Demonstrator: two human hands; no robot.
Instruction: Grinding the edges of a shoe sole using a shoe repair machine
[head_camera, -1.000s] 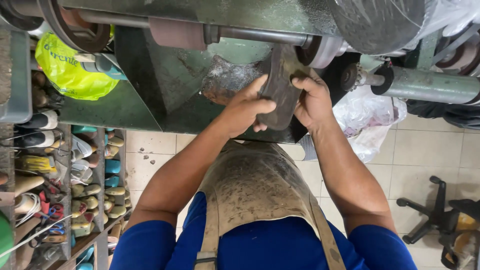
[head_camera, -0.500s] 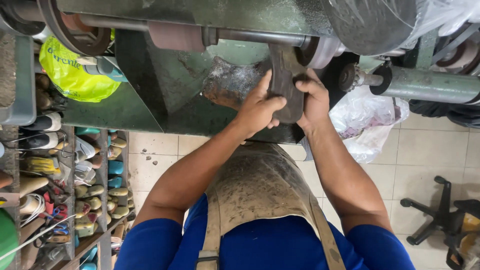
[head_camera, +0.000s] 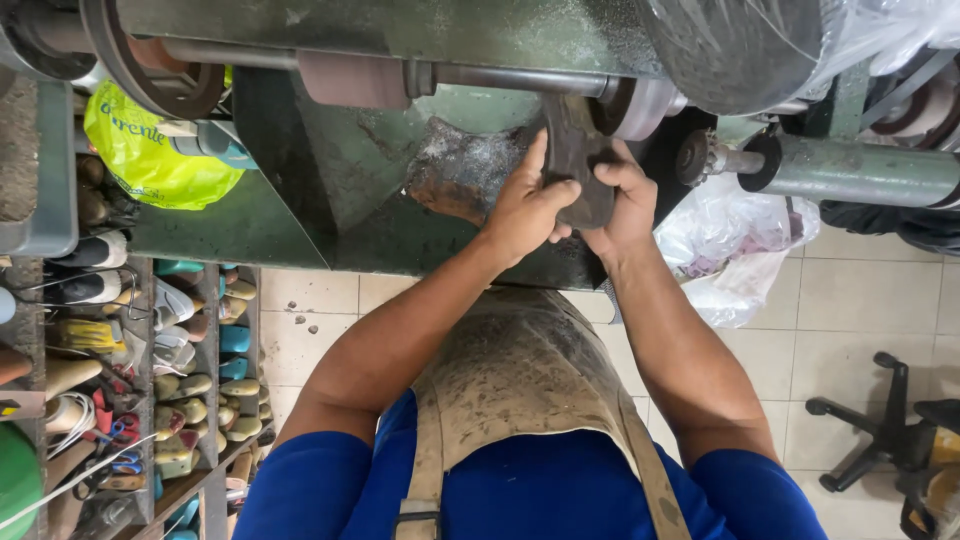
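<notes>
2 hands, left hand (head_camera: 527, 205) and right hand (head_camera: 626, 203), both gripping 1 dark sole (head_camera: 577, 160) against 1 grinding wheel (head_camera: 634, 106).

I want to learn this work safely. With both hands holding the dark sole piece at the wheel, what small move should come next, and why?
Probably ease the dark sole piece slightly sideways along the grinding wheel. The left hand and right hand grip it from both sides, fingers close to the wheel, so only a small, steady shift seems wise.
</notes>
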